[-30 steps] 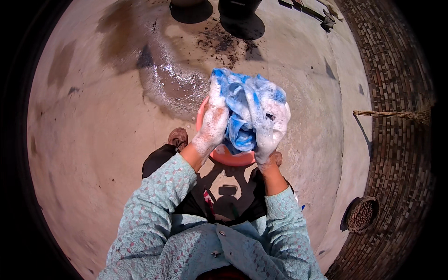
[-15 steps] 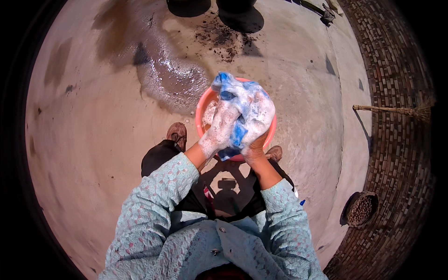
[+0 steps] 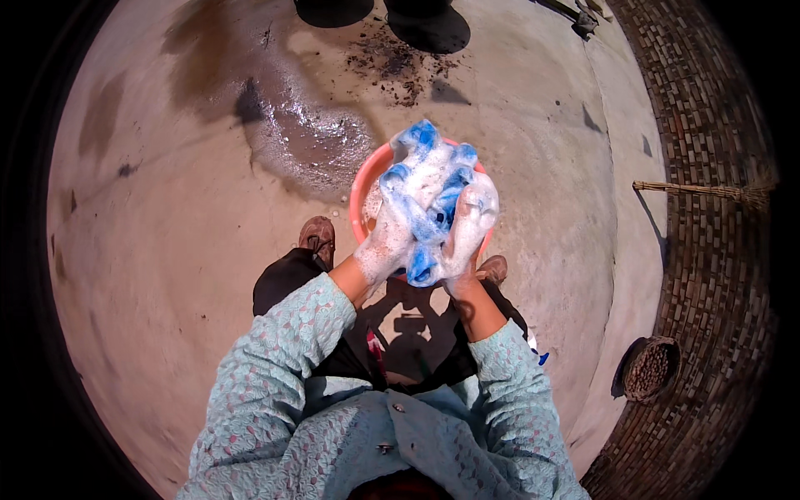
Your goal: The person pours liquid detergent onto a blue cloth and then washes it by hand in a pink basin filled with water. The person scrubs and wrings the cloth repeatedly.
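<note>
A bunched, wet blue-and-white cloth (image 3: 454, 187) thick with soap suds is held up over a pink basin (image 3: 360, 187). My left hand (image 3: 387, 242), coated in foam, grips its left side. On the right side my right hand (image 3: 469, 233) clasps the cloth, its fingers also covered in suds. Both hands are closed round the bundle, and foam hides most of the fingertips. The cloth covers most of the basin; a patch of suds shows inside at the left.
A sudsy puddle (image 3: 317, 142) spreads over the concrete beyond the basin. Dark round pots (image 3: 425, 21) stand at the far edge. To the right lie a straw broom (image 3: 700, 192) and a basket of small brown lumps (image 3: 650, 369) by the brick paving. My shoes flank the basin.
My right hand has turned and come up over the cloth's right side, so its foamy back shows more. The cloth has been rebunched, with more blue showing on top.
</note>
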Tool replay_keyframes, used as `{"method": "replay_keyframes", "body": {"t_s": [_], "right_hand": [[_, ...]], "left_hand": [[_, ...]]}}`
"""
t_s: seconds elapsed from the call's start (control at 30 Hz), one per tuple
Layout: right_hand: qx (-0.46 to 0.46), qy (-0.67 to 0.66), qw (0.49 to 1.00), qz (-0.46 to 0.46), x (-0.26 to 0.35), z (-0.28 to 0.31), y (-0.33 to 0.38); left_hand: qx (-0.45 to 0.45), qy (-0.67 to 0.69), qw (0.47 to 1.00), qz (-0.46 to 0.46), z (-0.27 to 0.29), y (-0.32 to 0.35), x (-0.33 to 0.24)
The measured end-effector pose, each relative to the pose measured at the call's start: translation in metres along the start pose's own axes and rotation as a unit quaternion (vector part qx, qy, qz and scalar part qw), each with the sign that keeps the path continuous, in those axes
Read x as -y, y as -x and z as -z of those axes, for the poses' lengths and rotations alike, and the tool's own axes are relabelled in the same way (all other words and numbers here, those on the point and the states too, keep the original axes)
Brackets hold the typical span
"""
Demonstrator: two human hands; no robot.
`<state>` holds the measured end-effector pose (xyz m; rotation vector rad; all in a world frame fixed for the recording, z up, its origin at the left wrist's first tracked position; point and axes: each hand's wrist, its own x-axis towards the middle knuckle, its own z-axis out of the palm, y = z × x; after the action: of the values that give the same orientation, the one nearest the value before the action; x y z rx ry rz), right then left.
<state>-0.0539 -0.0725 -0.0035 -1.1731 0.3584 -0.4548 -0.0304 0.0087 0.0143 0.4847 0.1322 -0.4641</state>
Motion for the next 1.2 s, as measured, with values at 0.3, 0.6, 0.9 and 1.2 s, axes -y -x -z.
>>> {"method": "replay_keyframes", "body": {"t_s": [0.3,0.6,0.9,1.2], "right_hand": [[0.329,0.412,0.818,0.229,0.019,0.017,0.003],[0.102,0.206,0.961,0.152,-0.015,0.028,-0.014],[-0.002,0.287,0.947,0.147,-0.014,0.013,-0.022],[0.086,0.007,0.996,0.022,-0.042,0.056,-0.039]], "left_hand": [[0.026,-0.007,0.999,0.027,0.01,-0.018,-0.036],[0.037,-0.077,0.996,0.0,0.001,-0.023,-0.013],[-0.027,-0.006,1.0,0.01,0.023,-0.013,0.015],[0.001,-0.155,0.988,0.019,0.018,-0.006,0.015]]}}
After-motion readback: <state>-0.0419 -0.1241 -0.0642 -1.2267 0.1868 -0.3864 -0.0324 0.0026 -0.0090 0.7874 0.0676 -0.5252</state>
